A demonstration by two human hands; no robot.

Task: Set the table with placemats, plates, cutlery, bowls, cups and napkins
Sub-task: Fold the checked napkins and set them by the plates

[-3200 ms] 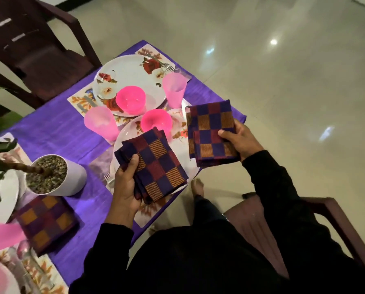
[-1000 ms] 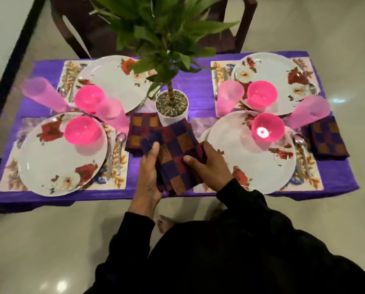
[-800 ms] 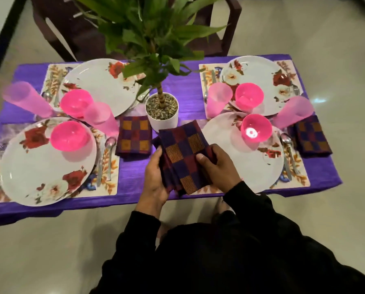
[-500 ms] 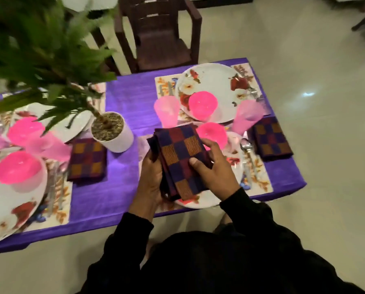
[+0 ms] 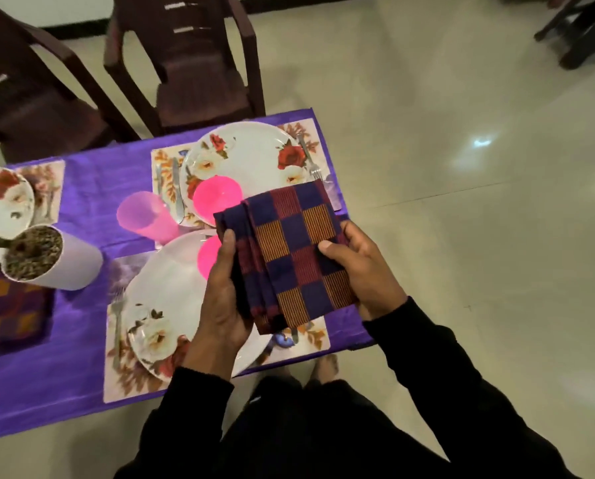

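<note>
Both hands are gripping a folded stack of checked cloth napkins in navy, maroon and orange [image 5: 290, 254], holding it above the right end of the tabletop. The left hand [image 5: 221, 299] is cupping the stack's left edge, thumb lying over the top layers, while the right hand [image 5: 365, 267] is clenching the right edge, thumb pressed onto the checked face. The layers are fanning apart slightly at the left side (how many napkins are in the stack cannot be told).

Below the stack, the purple tablecloth [image 5: 92, 188] is covering the table. At the near right corner a floral rectangular placemat [image 5: 123, 378] is carrying a white round plate with rose prints [image 5: 164, 299], partly hidden by the left hand; a bright pink plastic bowl [image 5: 208, 254] is sitting on that plate, peeking out just left of the napkins, and a metal fork [image 5: 117, 319] is lying along the placemat's left side. Toward the far right corner a second rose-printed white plate [image 5: 251, 157] is holding another pink bowl [image 5: 217, 197], which the stack's top edge is overlapping in view. A translucent pink plastic cup [image 5: 145, 216] is standing between the two settings. A white cylindrical pot filled with gravel [image 5: 52, 257] is resting nearer the left, with another folded checked napkin [image 5: 11, 309] lying on the cloth beside it, near the front edge.
</note>
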